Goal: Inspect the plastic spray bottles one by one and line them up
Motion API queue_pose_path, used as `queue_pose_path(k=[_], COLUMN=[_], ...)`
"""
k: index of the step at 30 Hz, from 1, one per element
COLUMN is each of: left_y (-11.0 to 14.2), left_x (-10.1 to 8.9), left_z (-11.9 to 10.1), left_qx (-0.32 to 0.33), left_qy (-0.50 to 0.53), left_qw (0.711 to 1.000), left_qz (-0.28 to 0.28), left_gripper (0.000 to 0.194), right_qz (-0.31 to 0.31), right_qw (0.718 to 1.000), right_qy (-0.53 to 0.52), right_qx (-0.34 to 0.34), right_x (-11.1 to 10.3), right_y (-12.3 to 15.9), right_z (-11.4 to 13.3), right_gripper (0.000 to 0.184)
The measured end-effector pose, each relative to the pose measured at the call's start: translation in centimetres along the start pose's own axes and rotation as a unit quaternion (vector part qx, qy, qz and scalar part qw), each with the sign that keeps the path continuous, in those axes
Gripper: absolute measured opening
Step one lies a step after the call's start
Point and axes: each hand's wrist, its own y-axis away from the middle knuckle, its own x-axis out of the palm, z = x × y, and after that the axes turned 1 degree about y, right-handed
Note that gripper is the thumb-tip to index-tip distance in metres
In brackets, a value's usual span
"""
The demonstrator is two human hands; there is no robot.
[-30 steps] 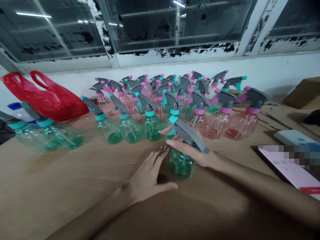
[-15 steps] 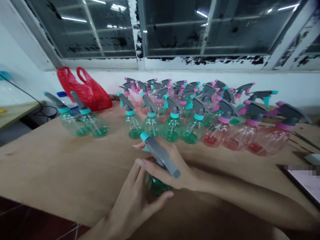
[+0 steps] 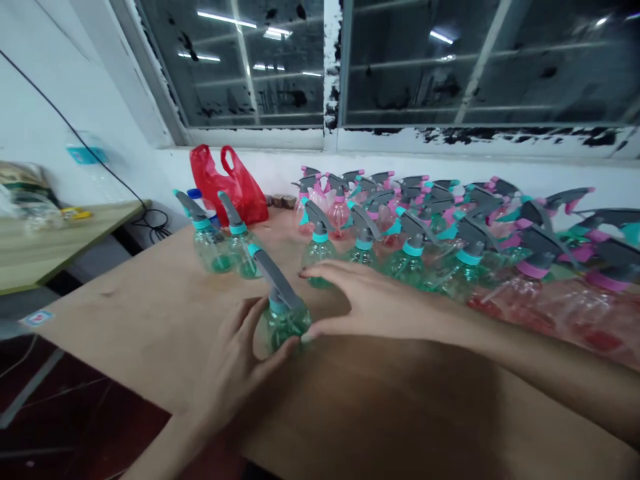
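Observation:
My left hand (image 3: pixel 243 353) is wrapped round the lower body of a green spray bottle (image 3: pixel 287 323) with a grey and turquoise trigger head. The bottle stands nearly upright over the table, its nozzle pointing up and to the left. My right hand (image 3: pixel 350 293) is spread out just to its right, thumb tip close to the bottle's side; whether the thumb touches I cannot tell. Beyond the right fingers stands another green spray bottle (image 3: pixel 319 252), first in a row. Two more green spray bottles (image 3: pixel 213 250) are grouped behind and left of the held one.
Several green and pink spray bottles (image 3: pixel 535 293) crowd the table's right and back. A red plastic bag (image 3: pixel 235 190) lies near the wall under the window. At left is a lower side table (image 3: pixel 75 240) with a black cable beside it. The wooden table (image 3: pixel 135 313) ends at front left.
The view has swung left. My right hand has let go of the spray bottle's head and opened to its right. My left hand keeps the bottle, now nearer the two separate green ones.

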Motion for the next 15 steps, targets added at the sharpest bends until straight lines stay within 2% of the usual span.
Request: queue_pose_path(k=[1,3,7,10,12,15], left_y=[-0.5,-1.6,-3.7,-5.3,-6.2,-7.5], left_x=[-0.2,-0.3,0.2,0.4,0.3,0.2], left_z=[0.9,2.7,5.2,5.7,5.7,5.5], left_qx=[-0.013,-0.012,0.039,0.069,0.067,0.06], left_qy=[-0.002,-0.012,-0.094,-0.167,-0.214,-0.249], left_qw=[1.0,0.999,0.992,0.978,0.97,0.963], left_qz=[0.0,-0.035,-0.076,-0.103,-0.1,-0.085], left_gripper=[0.044,0.044,0.048,0.049,0.049,0.048], right_qz=[-0.02,-0.076,-0.159,-0.208,-0.228,-0.215], right_qw=[0.999,0.993,0.964,0.931,0.913,0.899], right_qy=[0.03,0.09,0.212,0.298,0.334,0.372], right_qx=[-0.004,-0.002,0.008,0.028,0.045,0.079], right_x=[-0.7,-1.9,-3.2,-3.1,-2.8,-2.5], right_y=[-0.4,-1.5,-4.3,-6.4,-7.6,-9.2], right_z=[0.0,-0.2,-1.0,-2.1,-2.8,-3.7], right_gripper=[0.061,0.046,0.03,0.027,0.027,0.033])
